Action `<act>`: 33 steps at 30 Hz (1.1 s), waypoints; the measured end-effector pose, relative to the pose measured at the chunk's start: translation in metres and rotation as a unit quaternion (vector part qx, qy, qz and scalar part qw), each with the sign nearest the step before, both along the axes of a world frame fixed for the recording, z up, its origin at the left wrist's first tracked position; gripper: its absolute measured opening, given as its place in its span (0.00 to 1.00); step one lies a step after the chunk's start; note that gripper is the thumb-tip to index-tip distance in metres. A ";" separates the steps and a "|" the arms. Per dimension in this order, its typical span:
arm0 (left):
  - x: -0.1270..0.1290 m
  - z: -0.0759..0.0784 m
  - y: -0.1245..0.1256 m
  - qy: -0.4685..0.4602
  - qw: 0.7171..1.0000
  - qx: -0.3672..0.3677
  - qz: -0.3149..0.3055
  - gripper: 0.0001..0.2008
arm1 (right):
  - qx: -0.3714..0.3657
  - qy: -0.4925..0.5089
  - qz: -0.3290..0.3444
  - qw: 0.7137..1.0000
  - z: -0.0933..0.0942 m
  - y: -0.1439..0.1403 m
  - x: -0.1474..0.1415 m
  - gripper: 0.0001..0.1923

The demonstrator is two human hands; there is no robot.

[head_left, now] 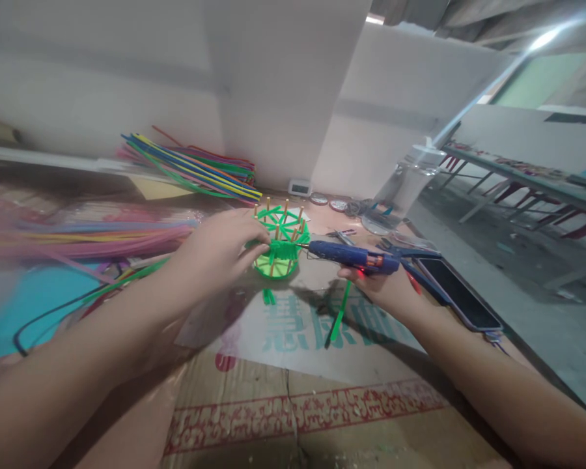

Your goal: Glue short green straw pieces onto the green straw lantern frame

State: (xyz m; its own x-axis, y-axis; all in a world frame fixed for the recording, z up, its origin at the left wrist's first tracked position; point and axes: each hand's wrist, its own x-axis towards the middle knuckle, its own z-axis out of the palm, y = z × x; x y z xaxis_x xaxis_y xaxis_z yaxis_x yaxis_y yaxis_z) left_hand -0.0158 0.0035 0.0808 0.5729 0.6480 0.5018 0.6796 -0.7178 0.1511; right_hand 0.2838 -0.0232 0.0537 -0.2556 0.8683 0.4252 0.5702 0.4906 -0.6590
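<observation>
**Glue gun nozzle meets a small green woven basket**

Head view: the left hand (219, 251) reaches in from the left and pinches the near wall of the little green basket (279, 251), fingertips curled together on the woven green strips. The basket stands upright on the printed cardboard sheet (297, 384), with tan wooden sticks rising from its rim like spokes. The right hand (385, 290) is wrapped closed around a blue hot glue gun (354, 256), which lies almost level, its long axis running right to left, the nozzle pointing at the basket's right side and just touching or just beside the weave; which of the two cannot be told. So the basket sits between the two hands, the left hand on it, the right one apart by the gun's length. A loose green strip (340, 312) lies on the cardboard below the gun. A dark phone (456, 293) rests to the right, a bundle of coloured strips (195, 169) lies behind, and a clear plastic bottle (403, 189) leans farther back.
</observation>
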 end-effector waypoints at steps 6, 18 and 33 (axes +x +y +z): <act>0.000 0.000 0.000 -0.001 1.000 -0.006 -0.007 0.09 | 0.011 -0.012 -0.008 1.000 0.000 0.000 -0.001 0.18; 0.000 -0.001 0.000 0.001 1.000 -0.012 0.005 0.09 | -0.012 -0.009 -0.009 1.000 -0.005 0.001 0.003 0.13; -0.001 -0.001 0.000 -0.001 1.000 -0.016 0.002 0.08 | 0.014 -0.077 -0.034 0.996 -0.003 0.002 0.004 0.12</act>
State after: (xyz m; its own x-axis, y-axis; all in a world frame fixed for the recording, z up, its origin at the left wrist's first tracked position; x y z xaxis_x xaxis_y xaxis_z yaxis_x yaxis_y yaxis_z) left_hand -0.0168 0.0040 0.0799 0.5692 0.6663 0.4817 0.6826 -0.7096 0.1747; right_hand 0.2883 -0.0214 0.0507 -0.2606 0.8738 0.4104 0.6964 0.4646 -0.5469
